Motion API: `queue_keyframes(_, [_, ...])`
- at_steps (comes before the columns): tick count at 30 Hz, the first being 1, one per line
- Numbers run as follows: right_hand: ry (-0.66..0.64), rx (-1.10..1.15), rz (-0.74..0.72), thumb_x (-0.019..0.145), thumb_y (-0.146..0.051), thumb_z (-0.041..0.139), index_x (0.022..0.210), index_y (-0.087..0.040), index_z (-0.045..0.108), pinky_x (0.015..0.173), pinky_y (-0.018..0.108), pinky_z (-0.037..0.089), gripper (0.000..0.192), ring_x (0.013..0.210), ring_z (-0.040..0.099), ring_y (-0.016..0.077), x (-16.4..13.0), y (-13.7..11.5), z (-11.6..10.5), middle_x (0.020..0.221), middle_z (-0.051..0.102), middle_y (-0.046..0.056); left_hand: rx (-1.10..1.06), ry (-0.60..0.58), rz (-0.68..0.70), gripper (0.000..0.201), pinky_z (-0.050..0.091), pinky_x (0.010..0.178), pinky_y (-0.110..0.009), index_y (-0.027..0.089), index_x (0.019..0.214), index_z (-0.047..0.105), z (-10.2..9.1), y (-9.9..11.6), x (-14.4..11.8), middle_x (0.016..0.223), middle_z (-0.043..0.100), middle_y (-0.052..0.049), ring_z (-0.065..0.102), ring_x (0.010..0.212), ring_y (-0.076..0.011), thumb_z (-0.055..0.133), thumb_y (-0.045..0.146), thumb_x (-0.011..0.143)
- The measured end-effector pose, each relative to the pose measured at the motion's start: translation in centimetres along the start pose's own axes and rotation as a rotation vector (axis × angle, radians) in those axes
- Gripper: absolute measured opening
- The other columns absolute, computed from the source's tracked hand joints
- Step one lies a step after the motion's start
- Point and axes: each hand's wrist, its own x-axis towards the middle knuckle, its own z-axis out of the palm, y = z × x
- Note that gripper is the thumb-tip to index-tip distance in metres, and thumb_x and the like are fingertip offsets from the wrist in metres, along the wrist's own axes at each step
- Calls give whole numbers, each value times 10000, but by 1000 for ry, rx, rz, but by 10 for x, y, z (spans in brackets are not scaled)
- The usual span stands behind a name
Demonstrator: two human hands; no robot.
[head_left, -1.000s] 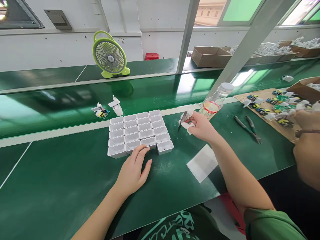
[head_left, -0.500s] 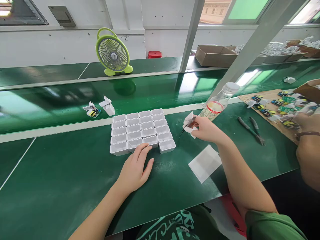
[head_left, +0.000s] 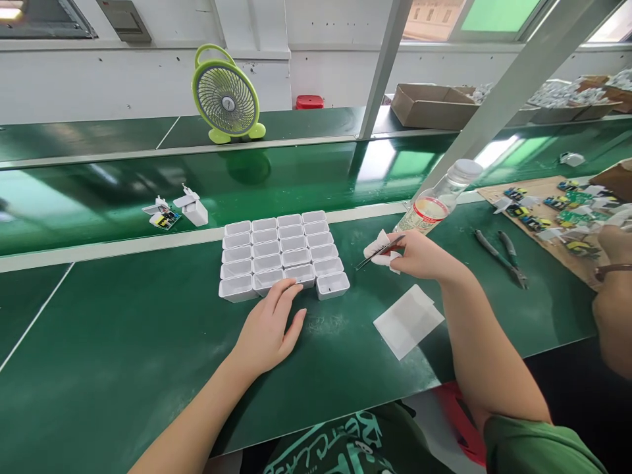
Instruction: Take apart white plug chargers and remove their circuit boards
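Note:
Rows of small white open-topped plastic cases [head_left: 267,262] stand packed together on the green bench. My left hand [head_left: 269,329] rests at their front edge, fingers apart, its fingertips touching a case in the front row. One front-row case [head_left: 332,286] sits slightly askew at the right corner. Right of the cases, my right hand [head_left: 419,253] grips tweezers [head_left: 378,253] together with a crumpled white tissue [head_left: 379,245]. The tweezers' tips point left and down, just above the bench. Close behind that hand stands a clear bottle [head_left: 434,201] with a white cap, partly hidden by it.
A folded white sheet [head_left: 409,322] lies in front of my right forearm. Pliers [head_left: 501,258] lie farther right, near cardboard with circuit boards [head_left: 530,210] and a co-worker's arm [head_left: 615,296]. Two white-cased parts [head_left: 192,207] lie on the conveyor belt [head_left: 306,178]; a green fan [head_left: 227,99] stands behind.
My right hand has shifted slightly right and turned, with the tweezers now lying flatter. The parts on the belt have moved left. My left hand stays at the same case.

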Motion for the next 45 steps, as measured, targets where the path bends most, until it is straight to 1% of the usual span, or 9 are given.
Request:
queue_keyframes(7, [26,-9,20,710,-206,589,912,-202,773,524,264,463,273,656,576,158,0,2,-2,860,722,28,15,3,6,378,587,818,-347,207,1355,381,0,1,0,1378,484,-144,652,1021,-205,438,271,987])
queue_keyframes(11, [56,-49,76,683,-188,583,778,-189,753,519,259,456,195,673,583,157,2,4,-2,921,721,31,15,1,7,376,587,827,-352,205,1351,385,0,1,0,1378,485,-142,653,1032,-211,440,265,985])
queue_keyframes(13, [71,-72,115,684,-193,589,744,-190,740,513,268,451,163,658,577,156,3,4,-1,911,720,29,14,-3,7,378,586,824,-351,206,1353,380,0,1,0,1379,482,-141,651,1035,-213,440,265,985])
queue_keyframes(17, [56,-39,76,704,-207,605,834,-215,767,554,267,475,208,686,595,164,1,2,-1,849,707,19,10,-9,8,387,582,844,-356,203,1361,367,1,2,1,1381,479,-139,639,1070,-220,443,260,985])
queue_keyframes(22, [60,17,29,732,-226,612,884,-222,777,546,252,468,224,695,601,161,-3,0,-5,861,705,23,11,-16,5,388,583,850,-359,206,1361,370,0,1,0,1383,477,-137,640,1067,-217,447,256,984])
queue_keyframes(30, [46,8,76,701,-172,614,924,-238,785,611,264,495,288,711,610,166,-2,3,-3,820,721,7,7,-6,13,391,585,823,-351,193,1356,376,0,2,1,1379,479,-139,645,1050,-218,460,250,979])
queue_keyframes(35, [49,3,91,721,-215,648,941,-253,784,571,260,471,261,669,597,157,-4,-1,-4,766,709,0,9,10,37,399,588,810,-347,181,1356,384,1,0,1,1372,483,-141,649,1032,-215,478,245,973])
queue_keyframes(41, [50,-5,65,742,-271,668,920,-241,782,579,274,486,214,679,595,164,-3,2,-5,821,721,14,6,13,38,400,588,806,-350,180,1356,385,2,-1,0,1368,489,-146,649,1030,-219,477,243,972])
queue_keyframes(45, [43,3,75,732,-233,658,928,-260,784,574,269,473,235,690,597,164,-4,2,-5,842,729,7,3,11,40,398,588,796,-351,184,1356,387,1,0,1,1369,490,-152,656,1015,-220,473,248,973])
